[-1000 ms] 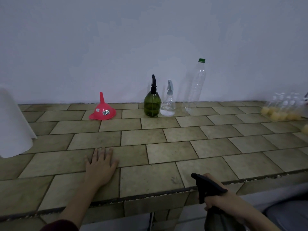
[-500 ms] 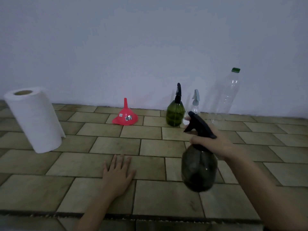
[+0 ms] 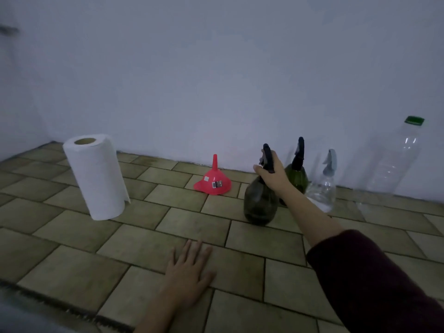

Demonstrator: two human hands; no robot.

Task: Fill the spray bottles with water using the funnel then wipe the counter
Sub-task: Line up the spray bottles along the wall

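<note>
While the right hand (image 3: pixel 272 176) grips the neck of a dark smoky round-bellied plastic spray bottle (image 3: pixel 260 203) just below its black trigger head, fingers curled round it, the bottle's base appears to sit on the tan tiled counter (image 3: pixel 197 222), though whether it fully rests there is hard to tell. Behind this dark bottle and just to its right stands a green round-bellied spray bottle with a black trigger head (image 3: pixel 298 175), its lower body partly hidden by the right forearm. Further right of the dark bottle, a clear plastic spray bottle with a grey trigger head (image 3: pixel 325 188) stands close beside the green one, and beyond it a tall clear plastic bottle with a green cap (image 3: pixel 396 164) stands against the pale wall (image 3: pixel 216 80). Left of the dark bottle, a red plastic funnel (image 3: pixel 213 182) sits mouth down, spout up, with small stickers too blurred to read. Well to the left of the dark bottle, a white paper towel roll (image 3: pixel 97 176) stands upright. Open tiled surface stretches in front of the dark bottle toward the counter's near edge, where the left hand (image 3: pixel 188 277) lies flat, fingers straight and spread, holding nothing. A dark maroon sleeve (image 3: pixel 365 284) covers the right arm and runs out of view at the lower right.
</note>
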